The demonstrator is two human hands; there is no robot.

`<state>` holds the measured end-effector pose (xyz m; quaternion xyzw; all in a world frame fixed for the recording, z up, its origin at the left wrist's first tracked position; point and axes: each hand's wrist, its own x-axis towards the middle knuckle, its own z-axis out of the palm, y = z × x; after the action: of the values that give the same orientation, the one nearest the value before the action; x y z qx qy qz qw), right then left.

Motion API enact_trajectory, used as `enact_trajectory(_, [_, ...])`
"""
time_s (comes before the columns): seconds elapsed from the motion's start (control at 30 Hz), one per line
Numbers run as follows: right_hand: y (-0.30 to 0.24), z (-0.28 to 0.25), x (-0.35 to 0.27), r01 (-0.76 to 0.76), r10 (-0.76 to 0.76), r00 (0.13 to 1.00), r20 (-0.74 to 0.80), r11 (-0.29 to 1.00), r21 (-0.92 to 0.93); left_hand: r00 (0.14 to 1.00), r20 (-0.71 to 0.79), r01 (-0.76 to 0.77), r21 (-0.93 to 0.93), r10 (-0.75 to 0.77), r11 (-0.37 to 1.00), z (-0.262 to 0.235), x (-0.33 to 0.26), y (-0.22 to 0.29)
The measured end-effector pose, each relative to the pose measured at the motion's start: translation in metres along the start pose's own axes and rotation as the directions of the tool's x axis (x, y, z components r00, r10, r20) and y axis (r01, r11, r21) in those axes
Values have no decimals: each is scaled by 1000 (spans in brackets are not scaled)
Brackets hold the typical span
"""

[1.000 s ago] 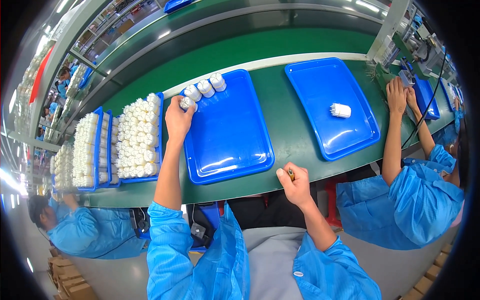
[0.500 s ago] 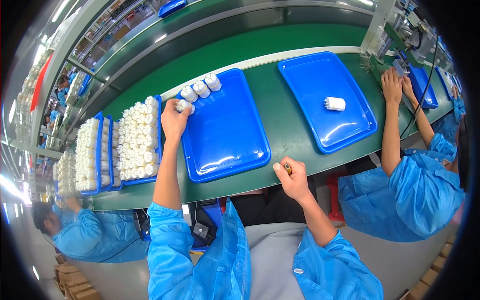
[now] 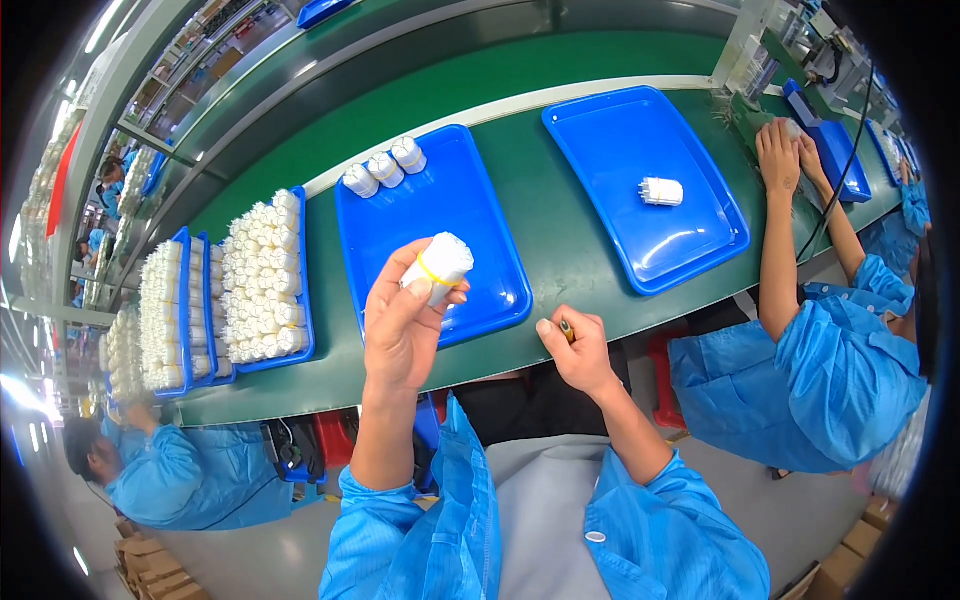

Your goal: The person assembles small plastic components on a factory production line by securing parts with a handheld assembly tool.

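My left hand (image 3: pixel 402 330) is raised over the near part of a blue tray (image 3: pixel 465 190), its fingers and thumb closed round a white cylinder (image 3: pixel 443 262) with a yellow band. Three similar white cylinders (image 3: pixel 384 169) stand in a row along that tray's far left edge. Near the bench's front edge, my right hand (image 3: pixel 582 358) is curled round a slim pen-like tool (image 3: pixel 567 330), only its dark-and-yellowish end showing. To the right, a second blue tray (image 3: pixel 610 130) carries a single white cylinder (image 3: pixel 661 191) lying on its side, thin prongs at one end.
Blue trays packed with white cylinders (image 3: pixel 262 285) line the left of the green bench (image 3: pixel 530 235). At the right, a co-worker's hands (image 3: pixel 782 155) work beside another blue tray (image 3: pixel 840 165) and a hanging black cable. Another person (image 3: pixel 195 470) sits at far left.
My left hand has lifted the white cylinder from the left tray's far left edge and brought it nearer to me and rightward. My right hand keeps the pen-like tool, almost still.
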<state>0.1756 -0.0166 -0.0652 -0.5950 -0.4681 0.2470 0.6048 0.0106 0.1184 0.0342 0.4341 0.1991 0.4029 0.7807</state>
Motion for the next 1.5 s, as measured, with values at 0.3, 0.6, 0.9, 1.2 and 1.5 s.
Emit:
enact_trajectory(0.3, [2, -1, 0, -6, 6, 1000, 8, 1000, -8, 994, -69, 60, -294, -84, 954, 13, -15, -13])
enact_trajectory(0.6, [2, -1, -1, -18, 18, 1000, 11, 1000, -16, 990, -35, 114, -344, -134, 932, 13, -27, -23])
enact_trajectory(0.9, [1, 0, 0, -17, 17, 1000, 3, 1000, -26, 985, -21, 152, -382, -173, 912, 17, -40, -26])
enact_trajectory(1.2, [2, 2, -1, -25, 25, 1000, -3, 999, -30, 992, 40, 123, -335, -117, 934, 17, -46, -29])
enact_trajectory(1.5, [0, 1, 0, -27, 26, 1000, -7, 999, -36, 999, -45, -15, -6, 14, 1000, 25, -48, -25])
